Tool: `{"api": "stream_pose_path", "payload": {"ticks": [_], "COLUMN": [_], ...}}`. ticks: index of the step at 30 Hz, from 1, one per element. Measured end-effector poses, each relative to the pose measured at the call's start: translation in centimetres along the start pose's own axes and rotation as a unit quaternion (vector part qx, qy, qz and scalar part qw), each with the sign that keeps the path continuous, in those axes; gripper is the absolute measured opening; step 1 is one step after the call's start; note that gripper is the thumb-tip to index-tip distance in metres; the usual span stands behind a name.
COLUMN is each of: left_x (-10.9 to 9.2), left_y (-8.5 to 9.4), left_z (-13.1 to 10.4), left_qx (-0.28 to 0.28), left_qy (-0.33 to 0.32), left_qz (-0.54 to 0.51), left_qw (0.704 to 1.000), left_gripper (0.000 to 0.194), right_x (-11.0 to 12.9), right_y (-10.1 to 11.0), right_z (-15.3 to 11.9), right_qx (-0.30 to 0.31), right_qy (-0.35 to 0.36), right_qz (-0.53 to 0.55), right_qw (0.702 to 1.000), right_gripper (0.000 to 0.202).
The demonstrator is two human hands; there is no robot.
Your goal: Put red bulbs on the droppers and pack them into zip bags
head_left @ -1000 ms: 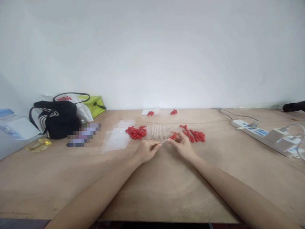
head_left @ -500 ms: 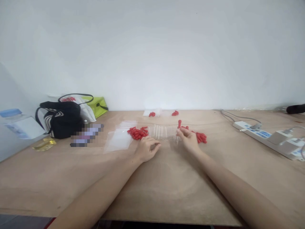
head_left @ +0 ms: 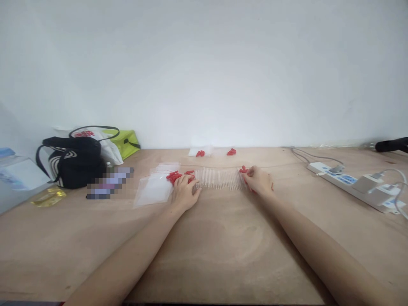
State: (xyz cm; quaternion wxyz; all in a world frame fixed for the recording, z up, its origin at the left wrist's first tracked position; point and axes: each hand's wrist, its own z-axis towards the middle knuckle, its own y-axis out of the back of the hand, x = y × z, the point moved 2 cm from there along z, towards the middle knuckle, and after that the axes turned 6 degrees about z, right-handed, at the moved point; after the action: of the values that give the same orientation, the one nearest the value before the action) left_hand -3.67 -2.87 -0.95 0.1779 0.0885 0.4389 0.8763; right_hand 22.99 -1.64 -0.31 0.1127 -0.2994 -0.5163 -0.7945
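A row of thin clear tubes point(head_left: 218, 178) lies side by side on the wooden table point(head_left: 204, 255). At the left end of the row, my left hand point(head_left: 185, 191) rests on the near edge of a pile of red pieces point(head_left: 174, 175), its fingers bent and partly apart, with nothing visible held in them. At the right end, my right hand point(head_left: 259, 180) has its fingers pressed together at some red pieces point(head_left: 244, 169). Whatever is between those fingertips is too small to make out, and the hand covers most of the pieces on that side.
Clear plastic bags point(head_left: 153, 189) lie left of the red pile. Two small red groups point(head_left: 200, 153) point(head_left: 231, 151) sit near the wall. A black bag point(head_left: 75, 163) and a green bag point(head_left: 127, 144) stand at the left, and a white power strip point(head_left: 350, 182) lies at the right.
My left hand has moved left onto the red pile. My right hand has shifted right and turned over the right-hand red pieces; the upright red piece at its fingertips no longer shows. The view has shifted slightly.
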Motion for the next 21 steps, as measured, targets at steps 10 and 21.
{"api": "stream_pose_path", "payload": {"ticks": [10,21], "left_x": [0.0,-0.1], "left_y": [-0.1,0.1], "left_z": [-0.1,0.0], "left_qx": [0.007,0.022], "left_qy": [0.001,0.014], "left_qz": [0.001,0.007], "left_qw": [1.0,1.0], "left_gripper": [0.021,0.022], "right_x": [1.5,-1.7], "right_y": [-2.1,1.8], "right_z": [0.3,-0.3], "right_qx": [0.029,0.018], "right_qy": [0.025,0.014], "right_qz": [-0.088,-0.045], "right_qw": [0.995,0.999], "right_gripper": [0.03,0.027]}}
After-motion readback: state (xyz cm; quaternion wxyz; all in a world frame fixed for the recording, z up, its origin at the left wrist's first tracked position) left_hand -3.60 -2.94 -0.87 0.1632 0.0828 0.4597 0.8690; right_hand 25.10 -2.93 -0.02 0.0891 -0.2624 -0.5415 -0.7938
